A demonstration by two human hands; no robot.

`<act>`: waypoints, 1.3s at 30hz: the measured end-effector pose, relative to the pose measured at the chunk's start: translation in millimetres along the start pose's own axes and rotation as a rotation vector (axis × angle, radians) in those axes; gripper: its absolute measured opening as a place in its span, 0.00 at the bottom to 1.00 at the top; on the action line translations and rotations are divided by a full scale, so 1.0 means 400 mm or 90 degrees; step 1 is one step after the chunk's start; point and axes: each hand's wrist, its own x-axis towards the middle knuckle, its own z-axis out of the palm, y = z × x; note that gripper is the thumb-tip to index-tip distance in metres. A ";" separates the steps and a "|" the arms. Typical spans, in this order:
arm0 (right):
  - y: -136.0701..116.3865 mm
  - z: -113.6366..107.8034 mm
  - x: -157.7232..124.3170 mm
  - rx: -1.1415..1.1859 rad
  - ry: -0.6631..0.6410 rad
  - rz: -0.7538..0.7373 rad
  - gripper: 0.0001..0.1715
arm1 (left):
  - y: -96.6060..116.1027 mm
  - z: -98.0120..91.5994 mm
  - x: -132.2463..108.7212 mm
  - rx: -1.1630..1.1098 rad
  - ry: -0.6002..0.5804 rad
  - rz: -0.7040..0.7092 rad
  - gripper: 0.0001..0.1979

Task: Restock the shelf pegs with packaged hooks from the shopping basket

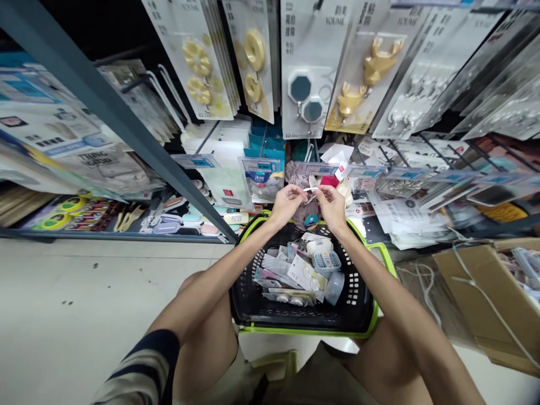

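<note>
Both my hands are raised in front of the shelf pegs, above the far rim of a black shopping basket (pixel 257 315) with green trim. My left hand (pixel 287 202) and my right hand (pixel 331 205) each pinch one end of a small white packaged item (pixel 311 191) held between them. The item is too small to identify. Inside the basket lie several small packets and plastic goods (pixel 307 270). My knees frame the basket on both sides.
Carded hooks hang above: yellow flower hooks (pixel 198 73), gold deer hooks (pixel 371 67), blue octagon hooks (pixel 306 95). A grey shelf post (pixel 126 129) runs diagonally at left. An open cardboard box (pixel 493 298) sits on the floor at right. Pale floor tiles lie at left.
</note>
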 end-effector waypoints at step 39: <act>-0.024 0.078 0.078 0.124 0.129 0.079 0.11 | 0.003 -0.005 0.046 0.366 -0.149 0.366 0.20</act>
